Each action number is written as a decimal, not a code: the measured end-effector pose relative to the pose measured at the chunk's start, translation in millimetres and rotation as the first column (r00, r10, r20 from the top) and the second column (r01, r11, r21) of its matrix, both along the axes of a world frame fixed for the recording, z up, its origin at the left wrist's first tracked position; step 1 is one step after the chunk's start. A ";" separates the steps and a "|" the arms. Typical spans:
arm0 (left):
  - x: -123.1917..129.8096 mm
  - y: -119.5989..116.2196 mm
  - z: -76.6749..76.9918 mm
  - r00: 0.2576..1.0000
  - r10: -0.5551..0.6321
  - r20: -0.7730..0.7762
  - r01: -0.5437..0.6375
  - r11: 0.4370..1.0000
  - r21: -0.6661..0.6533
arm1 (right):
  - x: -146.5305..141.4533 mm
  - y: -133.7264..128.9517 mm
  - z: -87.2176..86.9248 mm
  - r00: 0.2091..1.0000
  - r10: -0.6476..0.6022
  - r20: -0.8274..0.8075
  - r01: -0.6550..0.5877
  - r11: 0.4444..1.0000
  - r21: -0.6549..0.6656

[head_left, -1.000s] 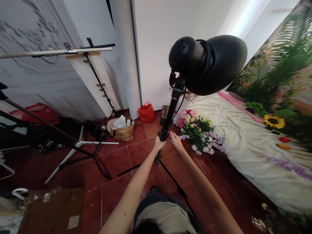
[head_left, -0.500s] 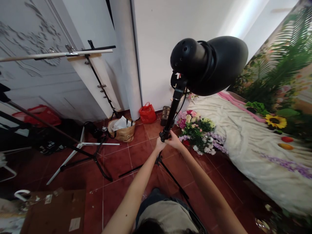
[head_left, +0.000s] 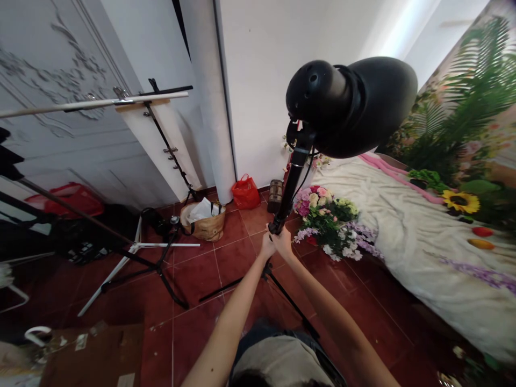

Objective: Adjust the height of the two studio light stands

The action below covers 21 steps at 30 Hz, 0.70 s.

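A large black studio lamp (head_left: 363,107) tops a black light stand (head_left: 291,185) whose legs spread on the tiled floor in front of me. My left hand (head_left: 267,245) is closed round the stand's pole, just below a black clamp joint. On the right side of the same pole, my right hand (head_left: 283,242) is closed at the joint, touching the left one. A thin cable hangs beside the upper pole. The lamp head tilts to the right.
Artificial flowers (head_left: 330,220) lie right of the stand, beside a platform with a cream blanket (head_left: 407,236). A woven basket (head_left: 209,223), a red bag (head_left: 246,192) and a small chest (head_left: 275,195) stand ahead. More stands are left; a cardboard box (head_left: 97,355) is lower left.
The lamp has shifted slightly right in view, and my hands sit slightly lower, still on the pole. The surroundings have moved down a little with the camera.
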State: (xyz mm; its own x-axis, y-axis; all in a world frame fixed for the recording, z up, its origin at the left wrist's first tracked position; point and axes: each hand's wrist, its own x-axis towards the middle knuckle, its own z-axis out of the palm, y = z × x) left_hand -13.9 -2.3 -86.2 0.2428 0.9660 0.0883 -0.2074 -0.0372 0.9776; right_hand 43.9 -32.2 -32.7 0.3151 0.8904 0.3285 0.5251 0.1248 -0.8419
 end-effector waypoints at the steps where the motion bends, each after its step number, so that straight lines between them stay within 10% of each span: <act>1: -0.6 -0.2 -0.9 1.000 -0.013 -0.023 0.013 1.000 0.010 | 0.4 1.6 4.4 0.998 -0.004 -0.067 0.003 1.000 -0.009; 12: -14.4 -34.8 41.7 0.927 0.181 -0.328 -0.069 0.943 0.324 | 2.6 12.9 130.6 0.978 -0.064 -0.200 0.099 0.981 0.170; 21: -14.9 -34.1 25.4 0.865 0.250 -0.436 -0.071 0.920 0.386 | -1.0 20.6 193.6 0.978 -0.050 -0.204 0.109 0.951 0.289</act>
